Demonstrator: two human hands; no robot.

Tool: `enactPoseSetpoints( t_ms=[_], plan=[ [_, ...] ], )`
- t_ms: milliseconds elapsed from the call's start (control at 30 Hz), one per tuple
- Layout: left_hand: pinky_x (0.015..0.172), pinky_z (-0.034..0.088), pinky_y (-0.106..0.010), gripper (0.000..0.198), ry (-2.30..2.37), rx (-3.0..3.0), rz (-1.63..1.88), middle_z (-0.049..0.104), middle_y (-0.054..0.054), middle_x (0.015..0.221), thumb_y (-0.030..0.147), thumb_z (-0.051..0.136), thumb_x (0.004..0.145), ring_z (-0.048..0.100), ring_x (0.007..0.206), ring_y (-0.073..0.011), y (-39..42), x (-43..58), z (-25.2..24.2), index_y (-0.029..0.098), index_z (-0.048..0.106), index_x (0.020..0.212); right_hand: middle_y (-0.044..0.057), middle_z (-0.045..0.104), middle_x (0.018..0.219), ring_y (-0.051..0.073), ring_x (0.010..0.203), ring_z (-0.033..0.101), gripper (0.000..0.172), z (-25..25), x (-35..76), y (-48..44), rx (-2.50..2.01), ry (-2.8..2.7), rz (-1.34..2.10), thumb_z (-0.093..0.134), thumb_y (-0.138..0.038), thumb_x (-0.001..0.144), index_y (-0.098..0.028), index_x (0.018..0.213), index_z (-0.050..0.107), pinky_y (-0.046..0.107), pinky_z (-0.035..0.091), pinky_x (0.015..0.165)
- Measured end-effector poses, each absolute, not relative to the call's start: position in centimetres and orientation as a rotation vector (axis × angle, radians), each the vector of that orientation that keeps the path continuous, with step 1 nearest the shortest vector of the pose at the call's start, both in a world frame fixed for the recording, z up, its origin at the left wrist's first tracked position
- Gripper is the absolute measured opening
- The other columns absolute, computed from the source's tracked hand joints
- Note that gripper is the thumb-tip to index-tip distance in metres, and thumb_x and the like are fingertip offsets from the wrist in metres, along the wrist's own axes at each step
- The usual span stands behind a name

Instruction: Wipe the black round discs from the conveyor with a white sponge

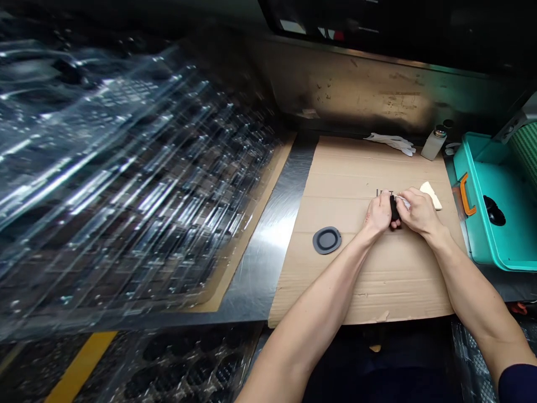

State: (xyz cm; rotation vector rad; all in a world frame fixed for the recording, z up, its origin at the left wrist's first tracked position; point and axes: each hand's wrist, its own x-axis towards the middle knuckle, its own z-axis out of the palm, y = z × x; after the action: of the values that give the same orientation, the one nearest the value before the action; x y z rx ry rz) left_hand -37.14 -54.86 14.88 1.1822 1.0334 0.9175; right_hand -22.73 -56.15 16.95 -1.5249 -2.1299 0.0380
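My left hand [378,214] is closed round a small black part [393,209], held upright over the cardboard sheet [319,184]. My right hand [418,211] meets it from the other side, fingers pinched against the part. A bit of something thin and white shows at the right fingertips; its kind cannot be made out. Just beyond the right hand lies a cream-white folded piece [431,196], perhaps cloth. To the left of my hands, a dark grey oval part [326,240] with a raised inner ring lies flat on the cardboard.
A tall stack of clear plastic trays [138,190] fills the left side. At the right stands a teal bin [482,235] with an orange handle [465,195] and a black part [494,211] inside. White gloves [392,143] and a metal-capped bottle [433,144] are at the back.
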Motion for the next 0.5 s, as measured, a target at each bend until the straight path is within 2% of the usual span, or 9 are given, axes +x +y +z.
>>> enactPoseSetpoints(
  t_ms=[233,400,500],
  plan=[
    [0.045,0.046,-0.026,0.07,1.046,1.214,0.909,0.061,-0.005,0.046,0.064,0.029,0.105,0.061,0.041,-0.0178,-55.2,-37.2,14.7,0.019,0.064,0.063,0.009,0.072,0.094,0.022,0.086,0.066,0.025,17.2,-23.2,-56.3,-1.55,-2.115,0.072,0.05,-0.026,0.1,-0.019,0.099,0.074,0.03,0.048,0.079],
    [0.042,0.043,-0.025,0.06,0.992,0.883,0.871,0.059,-0.005,0.046,0.047,0.027,0.108,0.057,0.039,-0.0169,-54.6,-37.2,15.6,0.014,0.066,0.076,0.009,0.073,0.092,0.021,0.083,0.066,0.023,17.3,-22.9,-56.4,-1.632,-2.066,0.081,0.053,-0.027,0.097,-0.019,0.096,0.075,0.03,0.048,0.078],
    [0.04,0.039,-0.021,0.055,0.889,0.437,0.846,0.065,-0.009,0.057,0.036,0.02,0.108,0.055,0.041,-0.0139,-53.6,-38.2,16.9,0.009,0.064,0.09,0.01,0.075,0.095,0.023,0.087,0.068,0.026,17.5,-22.3,-56.4,-1.6,-1.933,0.026,0.052,-0.03,0.097,-0.018,0.096,0.076,0.031,0.049,0.083]
  ],
)
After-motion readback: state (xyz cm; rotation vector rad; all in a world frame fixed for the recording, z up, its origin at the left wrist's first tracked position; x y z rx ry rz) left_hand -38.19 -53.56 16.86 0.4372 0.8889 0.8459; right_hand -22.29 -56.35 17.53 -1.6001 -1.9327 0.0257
